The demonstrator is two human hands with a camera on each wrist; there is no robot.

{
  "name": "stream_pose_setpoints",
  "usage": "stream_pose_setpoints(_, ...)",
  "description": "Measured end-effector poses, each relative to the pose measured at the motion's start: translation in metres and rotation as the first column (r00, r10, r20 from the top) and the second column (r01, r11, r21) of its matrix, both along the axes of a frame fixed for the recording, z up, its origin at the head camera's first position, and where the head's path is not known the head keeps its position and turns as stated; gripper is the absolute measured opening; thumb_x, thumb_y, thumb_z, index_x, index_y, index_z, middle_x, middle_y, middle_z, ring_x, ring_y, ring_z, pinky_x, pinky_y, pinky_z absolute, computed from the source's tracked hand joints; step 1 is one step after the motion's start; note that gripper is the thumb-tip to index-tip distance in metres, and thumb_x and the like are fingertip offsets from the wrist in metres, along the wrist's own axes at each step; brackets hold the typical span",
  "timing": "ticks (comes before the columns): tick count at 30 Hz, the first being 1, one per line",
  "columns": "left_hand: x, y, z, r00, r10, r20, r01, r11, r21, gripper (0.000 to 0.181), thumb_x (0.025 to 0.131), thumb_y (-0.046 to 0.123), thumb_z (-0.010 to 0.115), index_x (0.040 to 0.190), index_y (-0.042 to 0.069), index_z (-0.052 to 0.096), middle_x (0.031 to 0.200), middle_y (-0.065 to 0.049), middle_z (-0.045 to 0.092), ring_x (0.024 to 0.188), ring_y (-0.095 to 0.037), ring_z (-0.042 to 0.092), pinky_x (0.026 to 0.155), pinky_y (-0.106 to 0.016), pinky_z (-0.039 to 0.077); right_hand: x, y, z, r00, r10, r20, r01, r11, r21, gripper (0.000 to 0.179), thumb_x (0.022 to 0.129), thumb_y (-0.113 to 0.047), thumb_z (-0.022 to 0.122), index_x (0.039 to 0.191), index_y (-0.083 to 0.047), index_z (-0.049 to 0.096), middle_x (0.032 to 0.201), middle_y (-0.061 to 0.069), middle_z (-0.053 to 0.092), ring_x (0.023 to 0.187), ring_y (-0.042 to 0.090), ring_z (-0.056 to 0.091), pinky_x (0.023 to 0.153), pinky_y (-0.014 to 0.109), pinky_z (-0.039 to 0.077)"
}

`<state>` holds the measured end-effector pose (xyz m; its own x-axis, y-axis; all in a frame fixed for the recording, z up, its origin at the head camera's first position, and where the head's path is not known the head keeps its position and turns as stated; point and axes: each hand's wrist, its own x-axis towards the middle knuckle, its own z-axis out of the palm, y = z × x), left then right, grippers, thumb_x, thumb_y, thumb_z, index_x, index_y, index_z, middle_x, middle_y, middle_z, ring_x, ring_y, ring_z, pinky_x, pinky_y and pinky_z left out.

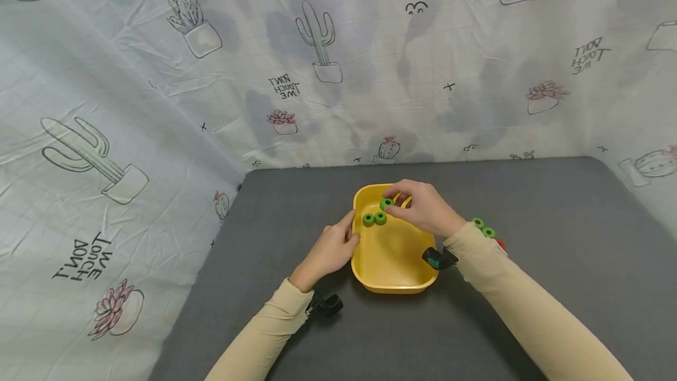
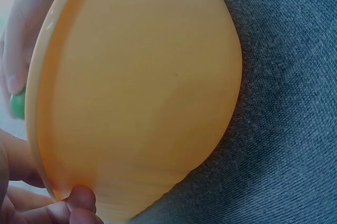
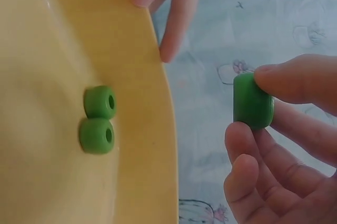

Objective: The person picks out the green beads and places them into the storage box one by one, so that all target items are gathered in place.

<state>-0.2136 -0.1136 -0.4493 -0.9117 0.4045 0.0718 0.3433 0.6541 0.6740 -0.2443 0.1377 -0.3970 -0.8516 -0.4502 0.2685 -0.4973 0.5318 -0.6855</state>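
1. A green wheel (image 1: 386, 203) is pinched between the thumb and fingertips of the right hand (image 1: 423, 209); in the right wrist view the same wheel (image 3: 253, 101) is seen clamped between the thumb above and the fingers below.
2. The pinched wheel is held over the far part of a yellow tray (image 1: 394, 284), just above its inside.
3. Two more green wheels (image 1: 374, 219) are seen lying inside the tray, touching one another side by side, just left of and slightly nearer than the right hand's fingertips, and just beyond the left hand's fingertips.
4. The left hand (image 1: 330, 250) is laid against the tray's left rim, its fingers relaxed and nearly straight, with fingertips touching the outer wall; nothing is gripped by it.
5. In the left wrist view the tray's outer wall (image 2: 142, 87) fills most of the frame, with a fingertip of the left hand resting at its lower edge.
6. Further green wheels (image 1: 483, 227) are seen on the grey table (image 1: 555, 240) just right of the right wrist, partly hidden behind the sleeve, with a small red piece (image 1: 500, 244) beside them.
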Motion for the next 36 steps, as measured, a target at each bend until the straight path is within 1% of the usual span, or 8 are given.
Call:
stream_pose_setpoints(4, 0.000, 0.000, 0.000, 1.000, 0.000, -0.005, 0.000, 1.000, -0.003, 0.057, 0.106, 0.011, 0.054, 0.158, -0.005, 0.037, 0.067, 0.002, 0.047, 0.047, -0.008, 0.040, 0.048, -0.021, 0.034, -0.005, -0.008, -0.002, 1.000, 0.003, 0.011, -0.003, 1.000, 0.025, 0.028, 0.095, -0.015, 0.077, 0.122, -0.009, 0.075, 0.116, 0.008, 0.074, 0.094, 0.021, 0.067, 0.079, 0.037, 0.058)
stream_pose_setpoints(11, 0.000, 0.000, 0.000, 1.000, -0.006, -0.013, 0.006, 1.000, 0.000, 0.057, 0.107, 0.011, 0.054, 0.159, -0.005, 0.036, 0.064, 0.004, 0.046, 0.045, -0.007, 0.037, 0.047, -0.020, 0.032, -0.015, -0.022, -0.008, 0.998, 0.016, 0.062, -0.021, 0.997, 0.079, 0.029, 0.095, -0.015, 0.077, 0.122, -0.004, 0.074, 0.115, 0.009, 0.074, 0.094, 0.025, 0.068, 0.079, 0.037, 0.057)
stream_pose_setpoints(14, 0.000, -0.001, 0.001, 1.000, -0.012, -0.017, 0.012, 1.000, 0.004, 0.057, 0.106, 0.010, 0.054, 0.159, -0.005, 0.036, 0.064, 0.004, 0.047, 0.045, -0.007, 0.038, 0.047, -0.020, 0.032, -0.018, -0.028, -0.010, 0.996, 0.015, 0.083, -0.024, 0.994, 0.105, 0.028, 0.095, -0.016, 0.077, 0.120, -0.005, 0.074, 0.114, 0.008, 0.074, 0.094, 0.024, 0.068, 0.081, 0.037, 0.056)
stream_pose_setpoints(18, -0.001, -0.001, 0.000, 0.999, -0.018, -0.030, 0.018, 1.000, 0.005, 0.057, 0.106, 0.010, 0.054, 0.158, -0.006, 0.037, 0.065, 0.003, 0.047, 0.045, -0.006, 0.037, 0.047, -0.020, 0.032, -0.021, -0.035, -0.016, 0.995, 0.021, 0.094, -0.034, 0.990, 0.140, 0.024, 0.095, -0.016, 0.078, 0.116, -0.006, 0.075, 0.111, 0.008, 0.075, 0.093, 0.022, 0.069, 0.083, 0.037, 0.057)
stream_pose_setpoints(25, -0.001, -0.001, 0.000, 0.999, -0.017, -0.048, 0.017, 1.000, -0.001, 0.056, 0.106, 0.010, 0.054, 0.157, -0.006, 0.038, 0.066, 0.004, 0.046, 0.047, -0.005, 0.036, 0.047, -0.020, 0.031, -0.024, -0.046, -0.028, 0.993, 0.039, 0.108, -0.060, 0.979, 0.196, 0.016, 0.093, -0.012, 0.079, 0.108, -0.007, 0.076, 0.101, 0.005, 0.073, 0.088, 0.018, 0.068, 0.084, 0.037, 0.058)
stream_pose_setpoints(32, -0.001, -0.002, -0.001, 0.999, -0.023, -0.044, 0.022, 1.000, -0.008, 0.057, 0.106, 0.012, 0.053, 0.159, -0.004, 0.038, 0.067, 0.004, 0.046, 0.046, -0.005, 0.035, 0.047, -0.019, 0.031, -0.026, -0.053, -0.035, 0.989, 0.045, 0.138, -0.081, 0.960, 0.269, 0.017, 0.093, -0.011, 0.079, 0.109, -0.006, 0.076, 0.102, 0.006, 0.073, 0.089, 0.018, 0.065, 0.085, 0.037, 0.057)
stream_pose_setpoints(36, -0.001, -0.003, -0.002, 0.999, -0.020, -0.040, 0.019, 1.000, -0.014, 0.057, 0.107, 0.013, 0.052, 0.159, -0.003, 0.037, 0.067, 0.004, 0.046, 0.046, -0.005, 0.035, 0.047, -0.020, 0.031, -0.028, -0.057, -0.039, 0.991, 0.042, 0.130, -0.079, 0.952, 0.295, 0.018, 0.092, -0.011, 0.079, 0.110, -0.005, 0.077, 0.102, 0.007, 0.073, 0.090, 0.019, 0.066, 0.087, 0.038, 0.057)
